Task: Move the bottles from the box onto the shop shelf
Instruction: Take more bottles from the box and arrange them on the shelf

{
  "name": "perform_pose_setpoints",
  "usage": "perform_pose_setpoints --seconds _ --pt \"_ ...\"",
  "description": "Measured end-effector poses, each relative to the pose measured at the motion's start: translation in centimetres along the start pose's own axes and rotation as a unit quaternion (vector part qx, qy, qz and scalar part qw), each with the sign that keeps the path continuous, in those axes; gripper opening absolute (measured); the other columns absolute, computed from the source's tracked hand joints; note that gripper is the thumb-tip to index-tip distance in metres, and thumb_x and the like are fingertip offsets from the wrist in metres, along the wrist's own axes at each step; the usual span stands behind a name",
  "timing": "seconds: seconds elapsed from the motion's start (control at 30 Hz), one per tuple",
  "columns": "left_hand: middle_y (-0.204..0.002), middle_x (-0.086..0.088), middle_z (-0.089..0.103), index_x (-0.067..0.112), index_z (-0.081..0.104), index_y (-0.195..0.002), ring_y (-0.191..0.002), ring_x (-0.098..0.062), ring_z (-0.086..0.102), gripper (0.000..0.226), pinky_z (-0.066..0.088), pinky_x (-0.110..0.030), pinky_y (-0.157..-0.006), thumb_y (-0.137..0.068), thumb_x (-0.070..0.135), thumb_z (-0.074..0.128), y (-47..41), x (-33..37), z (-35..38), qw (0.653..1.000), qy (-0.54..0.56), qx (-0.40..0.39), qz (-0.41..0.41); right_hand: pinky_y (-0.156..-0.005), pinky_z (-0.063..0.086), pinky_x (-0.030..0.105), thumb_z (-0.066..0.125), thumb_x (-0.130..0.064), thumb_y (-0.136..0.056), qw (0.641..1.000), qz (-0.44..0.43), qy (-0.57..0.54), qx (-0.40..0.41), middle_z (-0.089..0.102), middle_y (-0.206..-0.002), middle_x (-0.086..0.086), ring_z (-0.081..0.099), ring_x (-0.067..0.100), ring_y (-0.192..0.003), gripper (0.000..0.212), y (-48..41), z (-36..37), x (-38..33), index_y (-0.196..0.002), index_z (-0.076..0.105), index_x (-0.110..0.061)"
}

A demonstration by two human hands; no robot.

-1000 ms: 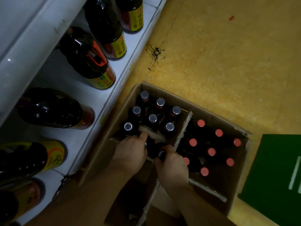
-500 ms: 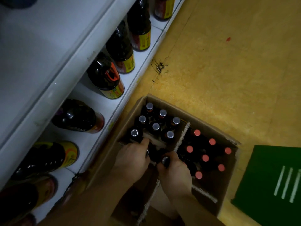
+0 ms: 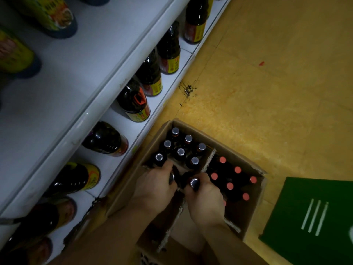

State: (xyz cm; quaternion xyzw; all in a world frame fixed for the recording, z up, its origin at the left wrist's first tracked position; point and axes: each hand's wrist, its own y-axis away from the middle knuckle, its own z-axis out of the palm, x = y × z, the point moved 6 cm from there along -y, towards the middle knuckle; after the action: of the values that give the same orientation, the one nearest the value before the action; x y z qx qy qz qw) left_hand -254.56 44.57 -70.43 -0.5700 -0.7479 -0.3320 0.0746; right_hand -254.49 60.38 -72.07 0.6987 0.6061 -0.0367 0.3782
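Note:
An open cardboard box (image 3: 236,156) stands on the floor beside the white shop shelf (image 3: 107,104). Its left compartment holds several dark bottles with silver caps (image 3: 180,152); the right compartment holds several with red caps (image 3: 230,186). My left hand (image 3: 154,185) grips the neck of a silver-capped bottle (image 3: 172,177) in the left compartment. Beside it, my right hand (image 3: 205,200) grips the neck of another silver-capped bottle (image 3: 194,183). Both bottles' bodies are hidden in the box.
Large dark sauce bottles with yellow labels (image 3: 134,101) line the bottom shelf, with gaps between them. More labelled bottles (image 3: 47,14) stand on the shelf above. A green board (image 3: 313,219) lies on the yellow floor at the right.
Both hands stay on the same two bottle necks; the right bottle's cap now shows more clearly above the fingers. The view has tilted up, showing more of the upper shelf.

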Motion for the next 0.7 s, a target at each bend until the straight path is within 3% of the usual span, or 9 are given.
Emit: perform_pose_setpoints --seconds 0.23,0.33,0.53,0.7 --pt "-0.073 0.015 0.043 0.035 0.037 -0.099 -0.073 -0.008 0.047 0.023 0.036 -0.027 -0.065 -0.097 0.037 0.061 3.2 2.2 -3.2 1.000 0.015 0.024 -0.009 -0.070 0.059 0.032 0.065 -0.032 -0.097 1.000 -0.014 -0.008 0.012 0.068 -0.092 -0.009 0.068 0.011 -0.081 0.022 2.6 -3.9 -1.8 -0.117 0.055 -0.029" --pt "-0.073 0.013 0.046 0.033 0.038 -0.096 -0.068 -0.006 0.046 0.021 0.033 -0.028 -0.060 -0.097 0.037 0.059 4.7 3.5 -4.8 0.999 0.016 0.025 -0.023 -0.071 0.060 0.038 0.065 -0.033 -0.096 1.000 -0.026 -0.007 0.016 0.068 -0.087 -0.011 0.068 0.011 -0.079 0.018 4.1 -5.9 -2.6 -0.109 0.053 -0.034" --pt "-0.071 0.008 0.051 0.031 0.038 -0.093 -0.063 -0.007 0.047 0.022 0.029 -0.028 -0.052 -0.096 0.038 0.060 8.8 6.0 -8.2 0.996 0.037 0.043 -0.072 -0.070 0.058 0.035 0.065 -0.036 -0.096 0.998 -0.061 0.028 0.018 0.065 -0.083 -0.012 0.066 0.008 -0.077 0.015 7.8 -10.7 -4.7 -0.105 0.053 -0.036" --pt "-0.070 0.007 0.053 0.028 0.042 -0.094 -0.068 -0.016 0.051 0.023 0.034 -0.032 -0.057 -0.093 0.038 0.062 12.7 8.7 -11.2 0.992 0.053 0.065 -0.093 -0.070 0.059 0.037 0.063 -0.037 -0.097 0.995 -0.085 0.060 0.009 0.066 -0.085 -0.010 0.068 0.011 -0.077 0.017 11.1 -15.1 -7.0 -0.109 0.053 -0.032"
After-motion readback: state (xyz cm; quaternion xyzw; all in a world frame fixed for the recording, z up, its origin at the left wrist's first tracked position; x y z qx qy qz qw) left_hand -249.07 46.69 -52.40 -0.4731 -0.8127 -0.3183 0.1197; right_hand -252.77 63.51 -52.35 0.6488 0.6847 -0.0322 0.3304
